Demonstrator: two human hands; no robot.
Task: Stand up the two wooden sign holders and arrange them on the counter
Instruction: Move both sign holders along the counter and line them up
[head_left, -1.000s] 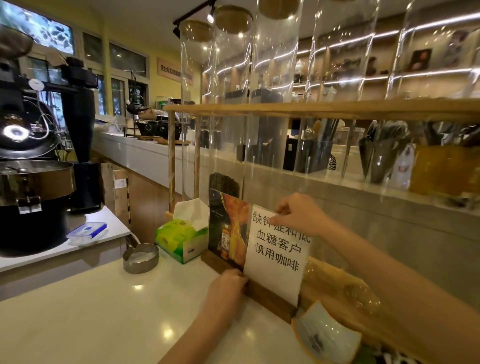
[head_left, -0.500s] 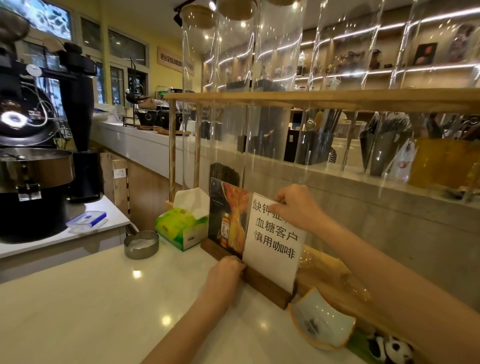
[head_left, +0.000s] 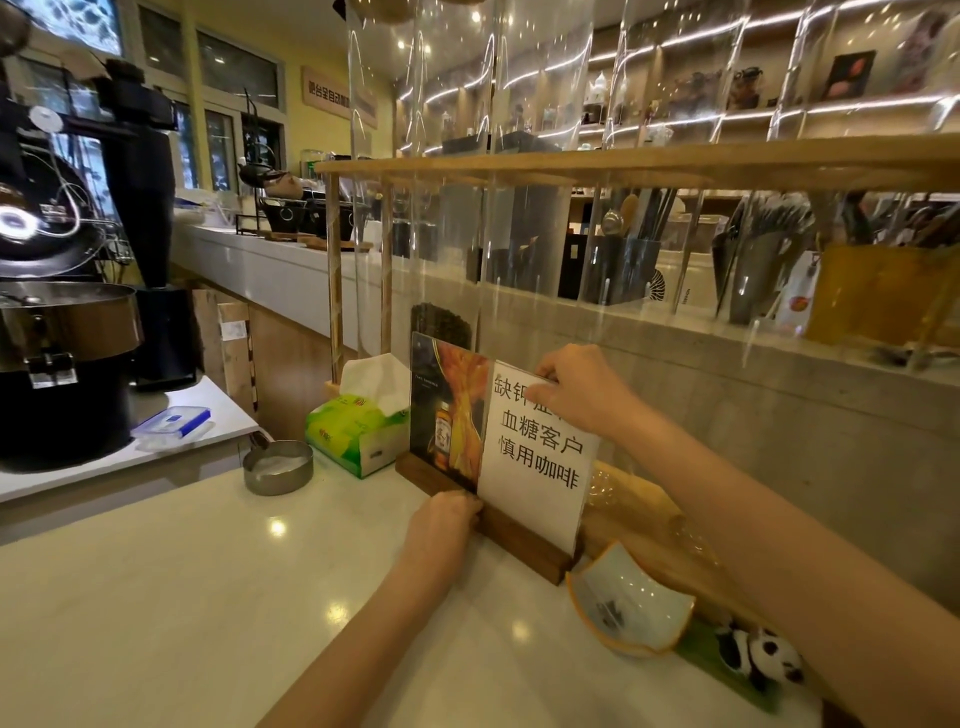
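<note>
Your left hand (head_left: 441, 525) still pinches the wooden base (head_left: 519, 535) while your right hand (head_left: 582, 389) grips the white sign (head_left: 535, 457) top. Both sign holders stay upright near the table's (head_left: 156, 597) back edge, overlapping the poster sign (head_left: 447, 410); little has shifted, so only spacing seems left.

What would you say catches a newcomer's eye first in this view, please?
Probably the white sign with black Chinese characters, upright in its wooden base at the centre, beside a picture sign showing a bottle. The right hand pinches the white sign's top edge and the left hand grips the wooden bases. At far left stands a big black coffee roaster.
</note>
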